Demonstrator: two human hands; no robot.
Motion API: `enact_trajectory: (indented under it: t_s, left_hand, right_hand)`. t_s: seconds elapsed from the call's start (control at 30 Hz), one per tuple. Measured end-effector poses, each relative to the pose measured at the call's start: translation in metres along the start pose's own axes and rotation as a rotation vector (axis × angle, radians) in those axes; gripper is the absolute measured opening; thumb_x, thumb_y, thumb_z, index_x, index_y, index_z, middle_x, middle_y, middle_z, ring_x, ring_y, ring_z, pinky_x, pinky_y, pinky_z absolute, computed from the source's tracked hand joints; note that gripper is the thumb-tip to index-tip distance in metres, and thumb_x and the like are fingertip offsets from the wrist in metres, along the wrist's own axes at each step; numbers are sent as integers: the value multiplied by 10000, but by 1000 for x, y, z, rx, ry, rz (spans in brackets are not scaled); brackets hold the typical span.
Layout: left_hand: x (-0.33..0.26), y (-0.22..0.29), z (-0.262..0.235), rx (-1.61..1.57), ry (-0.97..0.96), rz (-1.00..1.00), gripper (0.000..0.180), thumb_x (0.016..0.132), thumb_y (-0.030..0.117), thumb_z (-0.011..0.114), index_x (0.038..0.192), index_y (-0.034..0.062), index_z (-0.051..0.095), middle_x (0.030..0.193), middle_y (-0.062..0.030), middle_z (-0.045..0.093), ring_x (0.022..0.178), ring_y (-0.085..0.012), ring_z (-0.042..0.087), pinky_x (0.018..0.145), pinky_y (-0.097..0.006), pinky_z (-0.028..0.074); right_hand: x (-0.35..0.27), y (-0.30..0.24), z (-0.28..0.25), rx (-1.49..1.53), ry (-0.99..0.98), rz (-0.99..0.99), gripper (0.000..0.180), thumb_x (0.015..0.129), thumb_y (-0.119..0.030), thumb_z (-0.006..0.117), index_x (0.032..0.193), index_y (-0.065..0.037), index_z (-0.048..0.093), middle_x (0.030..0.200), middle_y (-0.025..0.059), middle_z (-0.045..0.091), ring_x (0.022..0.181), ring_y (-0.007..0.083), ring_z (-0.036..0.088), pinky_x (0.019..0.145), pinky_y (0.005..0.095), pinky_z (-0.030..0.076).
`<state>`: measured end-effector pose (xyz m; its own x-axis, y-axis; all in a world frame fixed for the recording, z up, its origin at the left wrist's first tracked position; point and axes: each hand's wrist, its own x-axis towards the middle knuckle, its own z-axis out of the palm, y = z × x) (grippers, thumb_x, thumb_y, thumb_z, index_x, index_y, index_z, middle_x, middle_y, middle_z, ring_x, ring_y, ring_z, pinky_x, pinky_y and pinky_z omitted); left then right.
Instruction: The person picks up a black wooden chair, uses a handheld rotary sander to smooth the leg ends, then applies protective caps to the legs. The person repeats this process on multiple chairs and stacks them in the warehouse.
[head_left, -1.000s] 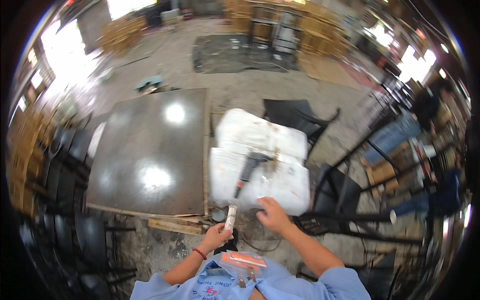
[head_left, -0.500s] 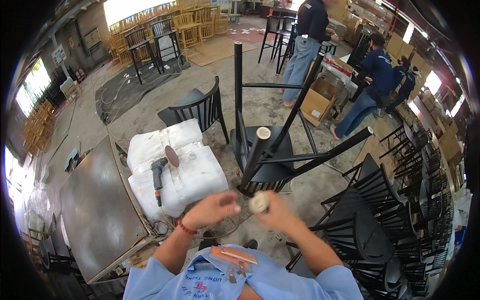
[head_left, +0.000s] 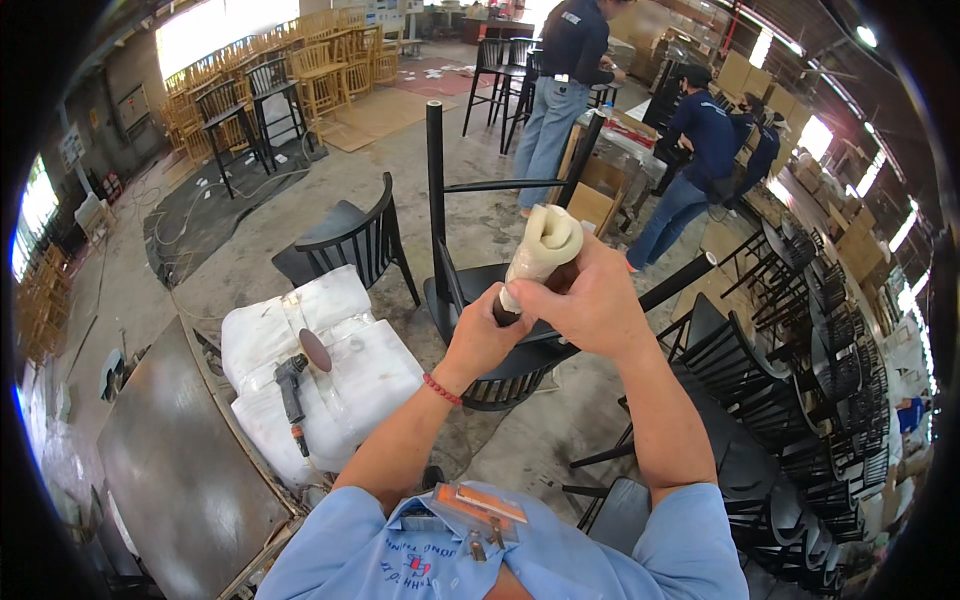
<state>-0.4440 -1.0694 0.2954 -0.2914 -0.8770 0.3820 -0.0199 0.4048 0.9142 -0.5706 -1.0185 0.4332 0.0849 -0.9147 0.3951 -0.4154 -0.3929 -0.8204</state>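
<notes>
A black bar chair (head_left: 478, 283) rests tipped over in front of me, its legs pointing up toward me. At its nearest leg my right hand (head_left: 598, 305) holds a cream foam roll (head_left: 543, 245), wrapped partly in clear film, with its coiled end facing up. The roll lines up with the leg and hides the tip; I cannot tell whether it sits around the leg or in front of it. Just below, my left hand (head_left: 487, 333), wearing a red bead bracelet (head_left: 441, 389), is closed around the dark leg (head_left: 506, 309) at the roll's lower end.
To the left, a sanding tool (head_left: 292, 390) with a round disc lies on a white padded bundle (head_left: 345, 375). Beside it stands a brown-topped table (head_left: 185, 440). Another black chair (head_left: 352, 240) is behind. Stacked black chairs (head_left: 735, 355) line the right; several people (head_left: 690, 150) work farther off.
Both hands have moved up and forward to the nearest chair leg. The foam roll came along in the right hand, and the left hand, earlier empty, has closed around the leg.
</notes>
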Motion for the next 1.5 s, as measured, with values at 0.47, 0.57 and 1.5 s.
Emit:
enact_trajectory:
  t_s: [0.47,0.57,1.5]
  left_hand:
    - [1,-11,-5,-95,-52,-75,274,847,232,740,955,41,577,746,-63,615,663,-133,553,649,-307,472]
    - [1,-3,-7,-19,-59,-78,262,840,208,745,955,40,581,727,-68,609,649,-136,549,636,-310,471]
    - [3,-6,23,-48,338,-3,148,870,39,659,829,54,517,751,-6,564,655,-76,548,609,-220,445]
  right_hand:
    - [3,24,2,-18,120,65,446,777,-169,766,1153,-16,581,922,37,677,765,86,629,694,245,510]
    - [-6,25,-4,251,117,46,305,815,-45,733,1084,-14,593,1004,61,657,917,128,632,798,301,525]
    - [-36,140,-276,-32,571,45,376,807,-133,703,1132,9,579,958,55,654,817,107,623,739,286,521]
